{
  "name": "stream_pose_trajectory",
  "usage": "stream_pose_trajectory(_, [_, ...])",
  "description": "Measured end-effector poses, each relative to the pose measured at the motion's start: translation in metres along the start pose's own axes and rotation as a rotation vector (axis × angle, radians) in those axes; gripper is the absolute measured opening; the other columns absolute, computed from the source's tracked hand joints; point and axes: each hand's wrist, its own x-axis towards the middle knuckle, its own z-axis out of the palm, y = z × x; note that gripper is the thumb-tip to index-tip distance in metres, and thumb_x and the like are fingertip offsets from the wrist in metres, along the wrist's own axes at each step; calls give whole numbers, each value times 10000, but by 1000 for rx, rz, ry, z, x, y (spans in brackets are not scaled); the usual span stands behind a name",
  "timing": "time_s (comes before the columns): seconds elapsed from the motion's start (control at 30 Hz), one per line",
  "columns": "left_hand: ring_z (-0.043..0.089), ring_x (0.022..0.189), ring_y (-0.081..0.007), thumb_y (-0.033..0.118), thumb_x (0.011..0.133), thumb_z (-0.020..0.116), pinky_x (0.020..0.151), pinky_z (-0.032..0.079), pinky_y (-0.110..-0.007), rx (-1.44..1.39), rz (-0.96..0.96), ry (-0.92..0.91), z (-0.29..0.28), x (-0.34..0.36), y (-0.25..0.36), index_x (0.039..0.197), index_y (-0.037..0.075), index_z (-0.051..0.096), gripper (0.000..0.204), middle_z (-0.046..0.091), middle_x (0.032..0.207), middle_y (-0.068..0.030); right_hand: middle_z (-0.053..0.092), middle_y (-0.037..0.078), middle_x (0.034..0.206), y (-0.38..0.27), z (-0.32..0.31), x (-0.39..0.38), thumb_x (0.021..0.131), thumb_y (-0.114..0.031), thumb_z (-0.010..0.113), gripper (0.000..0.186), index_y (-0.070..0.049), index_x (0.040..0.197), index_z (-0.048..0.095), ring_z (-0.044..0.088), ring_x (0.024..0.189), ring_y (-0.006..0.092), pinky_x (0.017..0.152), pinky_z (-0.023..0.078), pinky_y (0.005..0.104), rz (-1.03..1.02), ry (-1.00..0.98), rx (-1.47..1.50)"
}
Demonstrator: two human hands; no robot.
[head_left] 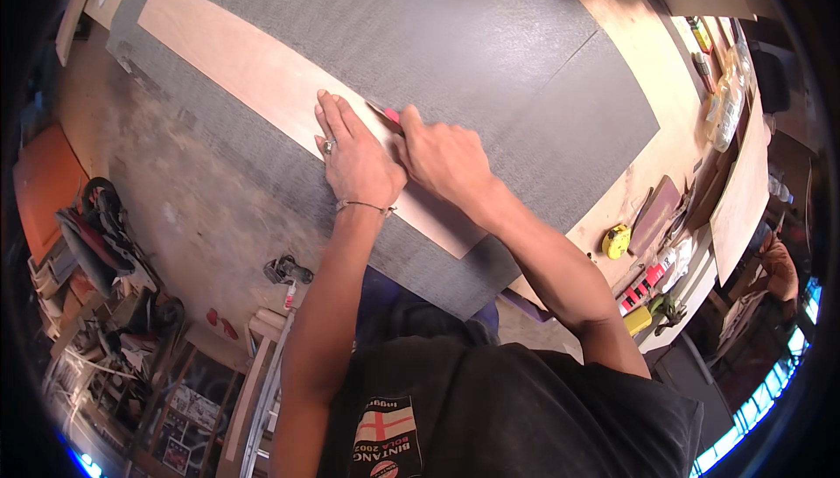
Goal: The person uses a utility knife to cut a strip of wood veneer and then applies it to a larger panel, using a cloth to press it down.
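A long pale wooden strip lies diagonally on a large dark grey textured sheet on the workbench. My left hand rests on the strip, fingers stretched out and pointing away from me, with a ring and a cord bracelet. Just right of it, my right hand grips a red-handled tool, probably a cutter, at the strip's far long edge. The tool's tip and most of its handle are hidden or too small to make out.
On the pale bench edge are a yellow tape measure, a brush, a plastic bag and small tools. An orange panel and piled scrap stand left, above the floor. Another person appears at far right.
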Motion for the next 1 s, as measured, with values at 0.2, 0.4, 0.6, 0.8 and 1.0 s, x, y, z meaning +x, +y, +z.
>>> stream_pose_trajectory(0.2, [165,1548,-429,222,899,693,1216,274,-581,-67,44,59,3,3,-6,1533,-139,159,904,86,1657,-272,676,240,687,-13,6,24,1024,-312,535,302,-14,1025,481,693,670,446,603,553,539,4,-16,-34])
stream_pose_trajectory(0.4, [169,1549,-422,211,903,693,1219,276,-568,-31,26,54,2,1,-4,1531,-139,164,892,96,1655,-264,683,252,716,-14,0,21,1031,-303,521,295,-11,1035,482,703,697,445,616,557,549,22,-20,-38])
stream_pose_trajectory(0.6, [168,1550,-421,201,820,777,1221,277,-559,11,41,42,2,0,-6,1530,-132,168,993,90,1658,-258,707,254,770,-13,0,21,996,-197,495,209,8,968,517,730,744,412,659,581,502,2,-71,-70])
stream_pose_trajectory(0.8, [158,1555,-408,255,749,856,1223,279,-562,-72,17,45,4,0,-6,1541,-117,150,1124,75,1666,-233,699,242,737,-19,5,28,1013,-186,501,207,15,966,511,720,705,416,637,575,515,-35,-19,-10])
stream_pose_trajectory(1.0, [152,1555,-413,300,697,892,1228,288,-549,7,29,48,8,2,-4,1535,-110,152,1191,112,1651,-248,688,233,704,-5,2,2,1013,-155,495,178,8,942,499,720,680,401,601,576,480,-22,10,-35])
